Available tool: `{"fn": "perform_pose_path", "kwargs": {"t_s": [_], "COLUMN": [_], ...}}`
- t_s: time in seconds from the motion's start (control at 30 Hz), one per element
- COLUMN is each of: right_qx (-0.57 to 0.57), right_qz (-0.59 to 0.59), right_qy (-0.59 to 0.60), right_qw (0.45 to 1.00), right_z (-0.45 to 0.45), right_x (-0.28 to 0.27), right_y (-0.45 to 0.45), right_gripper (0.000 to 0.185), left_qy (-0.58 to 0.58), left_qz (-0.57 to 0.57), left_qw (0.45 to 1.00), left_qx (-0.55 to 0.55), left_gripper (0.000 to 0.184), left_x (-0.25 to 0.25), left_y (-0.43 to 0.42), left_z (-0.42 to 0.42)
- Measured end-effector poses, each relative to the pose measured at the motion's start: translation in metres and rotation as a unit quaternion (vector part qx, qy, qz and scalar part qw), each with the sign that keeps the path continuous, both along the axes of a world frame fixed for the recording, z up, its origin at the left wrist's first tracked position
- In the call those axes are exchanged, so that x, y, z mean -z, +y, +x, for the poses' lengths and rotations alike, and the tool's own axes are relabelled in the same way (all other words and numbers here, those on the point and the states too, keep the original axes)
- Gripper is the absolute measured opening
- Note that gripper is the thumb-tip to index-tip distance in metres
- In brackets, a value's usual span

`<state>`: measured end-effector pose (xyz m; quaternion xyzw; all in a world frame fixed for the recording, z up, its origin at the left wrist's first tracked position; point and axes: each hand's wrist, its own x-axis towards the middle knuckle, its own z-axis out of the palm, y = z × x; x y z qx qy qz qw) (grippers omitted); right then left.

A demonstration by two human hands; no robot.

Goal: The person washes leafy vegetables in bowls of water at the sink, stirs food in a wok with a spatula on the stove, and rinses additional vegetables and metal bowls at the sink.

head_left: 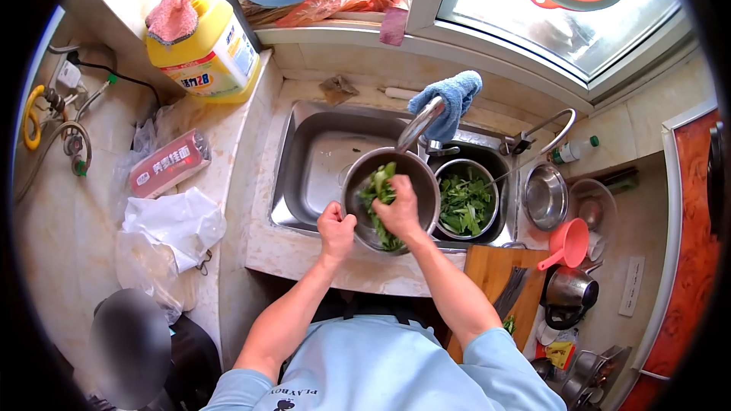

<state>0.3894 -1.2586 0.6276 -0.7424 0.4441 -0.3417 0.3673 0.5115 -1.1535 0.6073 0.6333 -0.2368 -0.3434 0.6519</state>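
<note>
Over the sink's divider is a metal bowl (355, 205), tilted, under the curved faucet (420, 123). My left hand (336, 231) is closed on the left rim of this bowl. Inside it, my right hand (397, 205) has its fingers wrapped round leafy greens (378, 192); some leaves hang below the fingers. A second metal bowl (496, 209) with more greens (466, 202) stands in the right basin, just right of my right hand. The left basin (320, 148) holds a few bits of leaf.
A wooden cutting board (487, 278) lies at the front right, near a pink ladle (567, 245), a kettle (571, 289) and an empty metal bowl (546, 196). A yellow jug (209, 53), a noodle pack (170, 164) and plastic bags (175, 224) are on the left counter.
</note>
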Motion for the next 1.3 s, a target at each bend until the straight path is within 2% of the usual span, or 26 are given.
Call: {"fn": "perform_pose_path", "kwargs": {"t_s": [0.13, 0.2, 0.27, 0.37, 0.4, 0.47, 0.5, 0.57, 0.6, 0.63, 0.67, 0.7, 0.73, 0.77, 0.87, 1.0, 1.07, 1.13, 1.17, 1.27, 1.3], "right_qx": [0.029, 0.082, 0.123, 0.155, 0.135, 0.146, 0.138, 0.120, 0.136, 0.137, 0.138, 0.161, 0.168, 0.163, 0.124, 0.135, 0.082, 0.021, -0.013, -0.039, -0.025], "right_qz": [-0.086, -0.067, -0.078, -0.173, -0.122, -0.100, -0.013, 0.162, 0.119, 0.099, 0.078, 0.069, 0.045, 0.062, 0.067, -0.056, 0.160, 0.385, 0.424, 0.196, 0.137], "right_qy": [-0.035, -0.062, 0.046, 0.146, 0.207, 0.349, 0.376, 0.418, 0.415, 0.388, 0.359, 0.290, 0.250, 0.229, 0.126, 0.054, 0.042, -0.012, 0.015, 0.027, 0.140], "right_qw": [0.995, 0.992, 0.988, 0.962, 0.961, 0.920, 0.916, 0.886, 0.892, 0.906, 0.920, 0.941, 0.952, 0.958, 0.982, 0.988, 0.983, 0.922, 0.906, 0.979, 0.980], "right_z": [-0.039, -0.070, -0.106, -0.157, -0.178, -0.194, -0.193, -0.188, -0.178, -0.169, -0.160, -0.148, -0.138, -0.127, -0.105, -0.077, -0.068, -0.056, -0.046, -0.001, 0.003], "right_x": [-0.035, -0.034, -0.048, -0.008, 0.021, 0.050, 0.054, 0.058, 0.059, 0.059, 0.059, 0.059, 0.062, 0.063, 0.078, 0.102, 0.067, 0.026, -0.003, 0.103, 0.088], "right_y": [-0.041, -0.059, -0.070, -0.089, -0.096, -0.081, -0.078, -0.067, -0.057, -0.049, -0.045, -0.041, -0.038, -0.037, -0.033, -0.033, -0.034, -0.048, -0.055, -0.044, -0.036], "right_gripper": [0.036, 0.037, 0.037, 0.043, 0.058, 0.069, 0.072, 0.079, 0.067, 0.058, 0.049, 0.029, 0.019, 0.018, 0.019, 0.022, 0.028, 0.031, 0.046, 0.050, 0.054], "left_qy": [0.025, 0.029, 0.039, 0.023, 0.015, -0.072, -0.115, -0.370, -0.488, -0.609, -0.642, -0.675, -0.706, -0.720, -0.730, -0.732, -0.731, -0.724, -0.717, -0.669, -0.649], "left_qz": [0.012, 0.004, 0.000, -0.018, -0.020, -0.003, 0.004, 0.028, 0.038, -0.031, -0.039, -0.048, -0.056, -0.060, -0.054, -0.036, -0.026, -0.009, 0.002, 0.045, 0.059], "left_qw": [0.999, 0.999, 0.998, 0.997, 0.997, 0.995, 0.992, 0.928, 0.872, 0.792, 0.764, 0.734, 0.703, 0.688, 0.679, 0.680, 0.681, 0.690, 0.697, 0.742, 0.758], "left_qx": [-0.037, -0.038, -0.053, -0.073, -0.074, -0.063, -0.056, -0.015, 0.011, 0.045, 0.054, 0.062, 0.067, 0.060, 0.047, 0.025, 0.011, 0.004, 0.003, 0.002, 0.004], "left_gripper": [0.026, 0.025, 0.025, 0.028, 0.028, 0.027, 0.026, 0.024, 0.023, 0.023, 0.024, 0.025, 0.026, 0.028, 0.025, 0.024, 0.025, 0.025, 0.024, 0.021, 0.019], "left_x": [0.005, 0.008, 0.005, 0.006, 0.005, -0.010, -0.022, -0.048, -0.060, -0.071, -0.074, -0.076, -0.080, -0.084, -0.103, -0.107, -0.109, -0.109, -0.108, -0.105, -0.105], "left_y": [0.004, 0.008, 0.009, 0.006, 0.007, 0.006, 0.003, 0.000, -0.002, -0.009, -0.013, -0.015, -0.016, -0.016, -0.012, -0.010, -0.009, -0.009, -0.008, -0.011, -0.012], "left_z": [0.012, 0.020, 0.023, 0.030, 0.034, 0.044, 0.049, 0.054, 0.055, 0.060, 0.065, 0.070, 0.075, 0.080, 0.086, 0.096, 0.099, 0.100, 0.100, 0.093, 0.092]}}
